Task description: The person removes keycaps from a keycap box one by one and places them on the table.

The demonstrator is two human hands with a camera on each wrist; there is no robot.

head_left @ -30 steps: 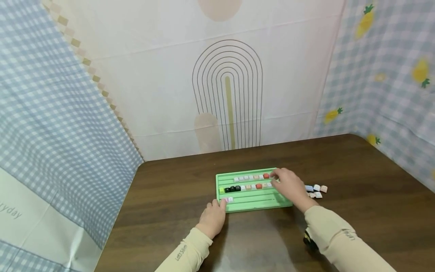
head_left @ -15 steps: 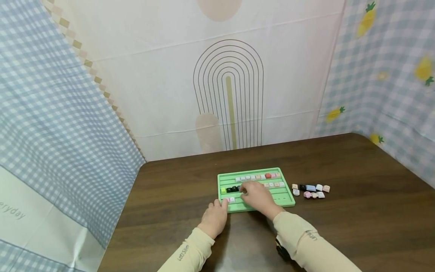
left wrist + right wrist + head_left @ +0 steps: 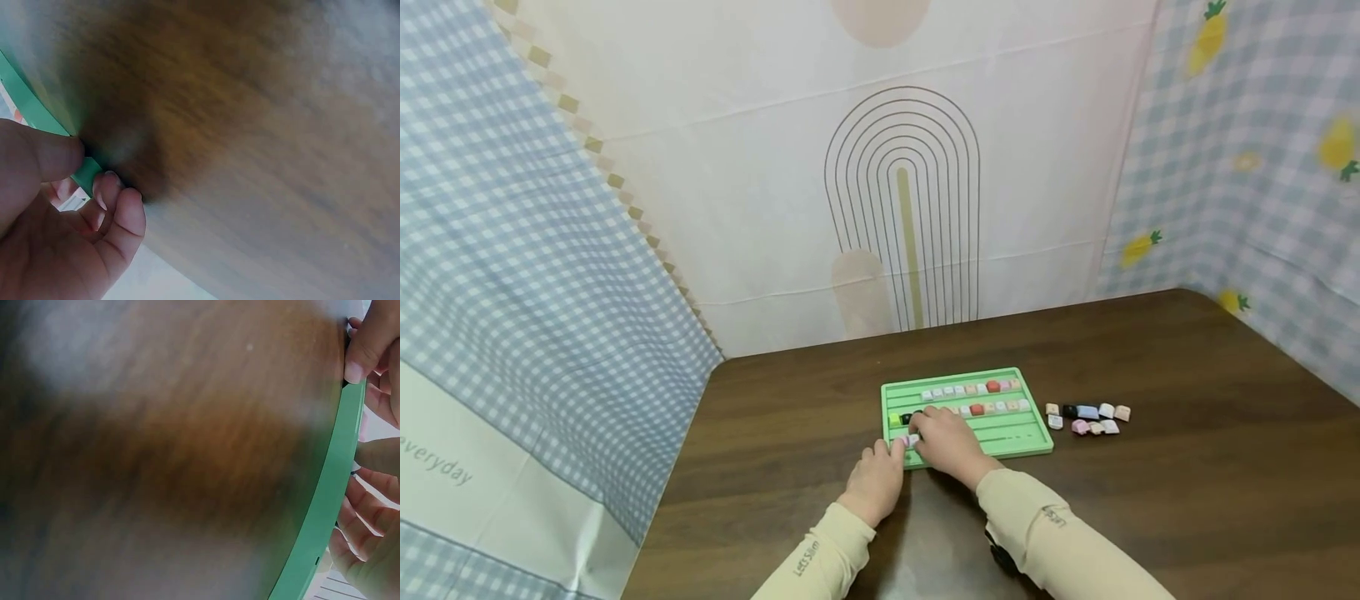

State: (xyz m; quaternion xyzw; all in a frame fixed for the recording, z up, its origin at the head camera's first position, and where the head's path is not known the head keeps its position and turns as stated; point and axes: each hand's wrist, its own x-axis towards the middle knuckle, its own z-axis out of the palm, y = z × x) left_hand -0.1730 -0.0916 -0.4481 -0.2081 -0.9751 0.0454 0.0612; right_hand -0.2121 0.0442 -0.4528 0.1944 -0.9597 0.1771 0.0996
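A light green tray (image 3: 1000, 446) with ridged rows lies on the table, bearing several small keycaps. My left hand (image 3: 876, 481) grips its front left corner, with the thumb (image 3: 59, 156) and curled fingers on either side of the green edge. My right hand (image 3: 951, 442) is low over the left part of the tray, fingers bent down at the front row. Between its thumb and fingers in the right wrist view shows a keycap (image 3: 355, 467), mostly hidden. A pink keycap (image 3: 901, 442) and a white keycap (image 3: 913, 439) sit between the two hands.
Several loose keycaps (image 3: 1087, 412) lie to the tray's right on the brown table (image 3: 790, 433). Rows further back hold white, red, beige and black keycaps. A patterned cloth (image 3: 775, 208) hangs behind the table, with checked cloth at both sides.
My right hand has come from the tray's right side leftward to the front row, close to my left hand. The left hand keeps its hold on the corner.
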